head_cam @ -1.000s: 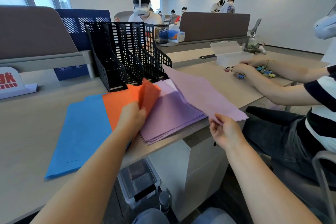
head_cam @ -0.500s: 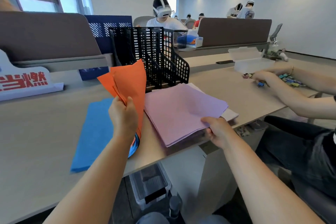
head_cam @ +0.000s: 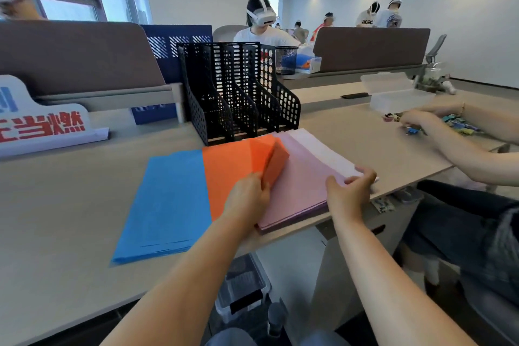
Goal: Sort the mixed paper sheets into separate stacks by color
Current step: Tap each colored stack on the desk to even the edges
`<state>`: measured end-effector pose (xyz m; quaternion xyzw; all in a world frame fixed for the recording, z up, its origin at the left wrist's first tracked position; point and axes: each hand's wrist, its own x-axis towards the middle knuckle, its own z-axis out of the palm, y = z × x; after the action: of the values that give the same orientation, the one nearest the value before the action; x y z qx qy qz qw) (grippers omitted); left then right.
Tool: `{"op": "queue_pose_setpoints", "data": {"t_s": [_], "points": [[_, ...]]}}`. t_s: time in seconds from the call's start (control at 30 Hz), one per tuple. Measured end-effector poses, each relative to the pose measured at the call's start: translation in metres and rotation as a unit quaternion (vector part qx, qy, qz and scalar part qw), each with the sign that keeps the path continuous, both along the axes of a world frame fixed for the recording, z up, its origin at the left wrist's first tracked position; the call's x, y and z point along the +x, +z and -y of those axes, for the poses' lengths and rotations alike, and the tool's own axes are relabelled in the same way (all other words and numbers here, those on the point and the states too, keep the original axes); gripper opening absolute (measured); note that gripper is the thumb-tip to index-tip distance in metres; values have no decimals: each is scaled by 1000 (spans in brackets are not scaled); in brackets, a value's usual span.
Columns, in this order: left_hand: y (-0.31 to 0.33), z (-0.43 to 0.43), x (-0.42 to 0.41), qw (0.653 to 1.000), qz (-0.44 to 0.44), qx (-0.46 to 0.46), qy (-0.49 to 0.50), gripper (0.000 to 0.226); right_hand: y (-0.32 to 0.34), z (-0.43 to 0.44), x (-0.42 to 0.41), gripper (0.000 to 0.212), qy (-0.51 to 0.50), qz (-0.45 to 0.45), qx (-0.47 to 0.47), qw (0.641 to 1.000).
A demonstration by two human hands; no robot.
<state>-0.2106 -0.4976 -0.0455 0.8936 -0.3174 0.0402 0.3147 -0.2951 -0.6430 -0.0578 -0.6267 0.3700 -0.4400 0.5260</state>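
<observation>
Orange sheets point(head_cam: 230, 166) that stood upright in the left hand point(head_cam: 248, 196) half a second ago now lie nearly flat on the desk point(head_cam: 56, 219), just in front of the black file rack point(head_cam: 238, 93). The left hand grasps their near right corner, fingers curled under the paper and thumb on top, so that corner bends up and folds over. In front of the rack and to its left lies the blue stack point(head_cam: 168, 199), its right edge tucked under the orange. In front of the rack and to its right lies the pink stack point(head_cam: 303, 188), with white sheets point(head_cam: 323, 149) showing along its far side. The right hand point(head_cam: 348, 191) grips the pink stack's near right corner, thumb on top and fingers curled round the edge. Further right of the rack, another person's hands point(head_cam: 418, 121) rest among small coloured pieces beside a clear plastic box point(head_cam: 398, 95).
</observation>
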Motion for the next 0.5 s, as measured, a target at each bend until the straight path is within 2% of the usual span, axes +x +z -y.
{"op": "queue_pose_setpoints", "data": {"t_s": [0.1, 0.17, 0.2, 0.33, 0.4, 0.5], "points": [[-10, 1, -10, 991, 44, 108, -69, 41, -1, -2, -3, 17, 46, 8, -67, 997], [-12, 0, -16, 984, 48, 144, -97, 63, 0, -2, -5, 11, 93, -2, -72, 993], [-12, 0, -17, 983, 37, 145, -103, 66, 1, -3, -6, 8, 117, -16, -65, 991], [-10, -2, -15, 982, 48, 132, -126, 52, 0, -12, -9, 29, 186, -78, -3, 980], [-11, -5, -15, 976, 60, 140, -157, 61, 2, -19, -10, 37, 208, -86, 25, 974], [-12, -12, -18, 972, 24, 113, -205, 89, 7, -25, -9, 46, 265, -95, 70, 957]]}}
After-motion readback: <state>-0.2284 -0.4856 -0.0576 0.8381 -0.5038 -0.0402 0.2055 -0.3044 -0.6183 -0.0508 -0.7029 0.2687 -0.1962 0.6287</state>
